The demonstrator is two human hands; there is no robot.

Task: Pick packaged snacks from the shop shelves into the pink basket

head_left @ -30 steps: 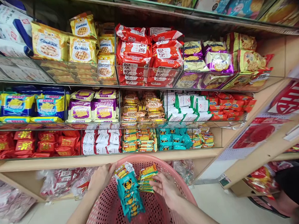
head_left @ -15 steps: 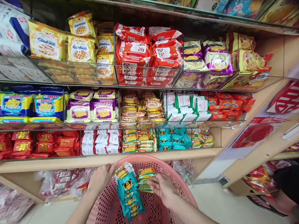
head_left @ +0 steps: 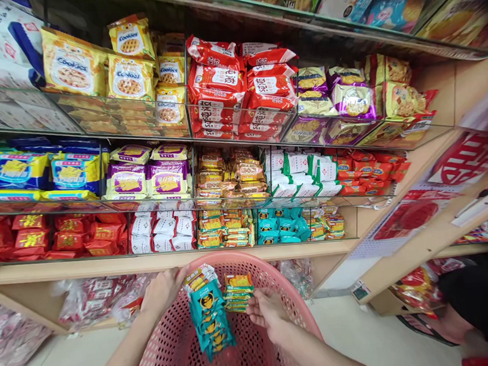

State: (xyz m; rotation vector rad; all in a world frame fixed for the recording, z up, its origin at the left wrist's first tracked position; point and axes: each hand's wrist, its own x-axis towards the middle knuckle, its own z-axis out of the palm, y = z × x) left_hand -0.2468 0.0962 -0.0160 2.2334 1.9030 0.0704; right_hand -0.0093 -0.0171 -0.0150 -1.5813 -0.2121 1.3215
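Note:
A pink perforated basket (head_left: 294, 296) stands below the shelves. In it lies a row of teal packets (head_left: 212, 322), with white-and-yellow packets (head_left: 200, 278) above them. Beside these is a stack of yellow-green packets (head_left: 238, 292). My left hand (head_left: 163, 292) is closed at the basket's left rim, next to the white-and-yellow packets; what its fingers hold, if anything, is hidden. My right hand (head_left: 267, 314) is over the basket with its curled fingers at the right edge of the yellow-green stack.
Glass-fronted shelves (head_left: 245, 205) with rows of wrapped snacks span the view ahead. Clear bags (head_left: 97, 299) lie under the bottom shelf. At the lower right, a person in a black cap (head_left: 478, 300) is close to the wooden side shelf.
My right hand has shifted slightly right, and its fingers overlap the yellow-green stack less. The left hand stays at the rim. The view has shifted slightly.

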